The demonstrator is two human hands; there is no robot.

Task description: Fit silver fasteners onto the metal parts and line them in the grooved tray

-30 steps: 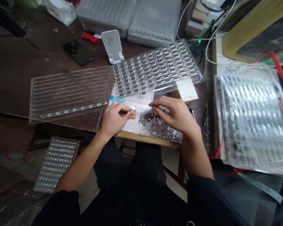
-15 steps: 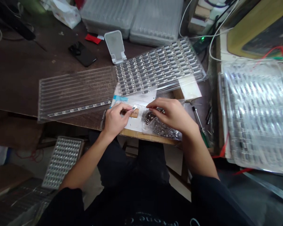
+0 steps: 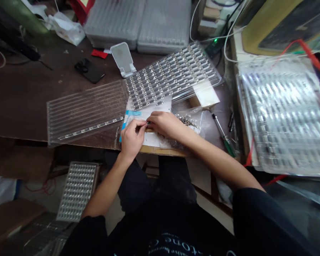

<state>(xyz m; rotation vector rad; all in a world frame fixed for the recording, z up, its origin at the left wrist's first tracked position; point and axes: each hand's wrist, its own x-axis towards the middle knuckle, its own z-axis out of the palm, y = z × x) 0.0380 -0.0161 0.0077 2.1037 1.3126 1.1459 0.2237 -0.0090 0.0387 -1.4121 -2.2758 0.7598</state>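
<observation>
Between the fingertips of my left hand (image 3: 131,138) is a small D-sub connector (image 3: 148,123), above a small wooden block (image 3: 149,130) on white paper. My right hand (image 3: 164,123) is pinched closed right at the connector; whatever its fingertips hold is too small and hidden to name. Beside and partly under my right wrist lies a clear bag of small metal parts (image 3: 188,121). A clear tray filled with rows of D-sub connectors (image 3: 173,73) lies beyond my hands. To the left, a ribbed clear tray (image 3: 86,105) carries one row of connectors along its near edge.
A white box (image 3: 206,94) props the filled tray. To the right lie a green-handled screwdriver (image 3: 224,137) and stacked clear trays (image 3: 285,113). A phone (image 3: 89,70), a white stand (image 3: 122,58) and more stacked trays (image 3: 164,32) are at the back. Another connector tray (image 3: 77,190) sits low left.
My right hand has moved left from above the bag of metal parts to the connector at my left fingertips. The camera view has shifted slightly.
</observation>
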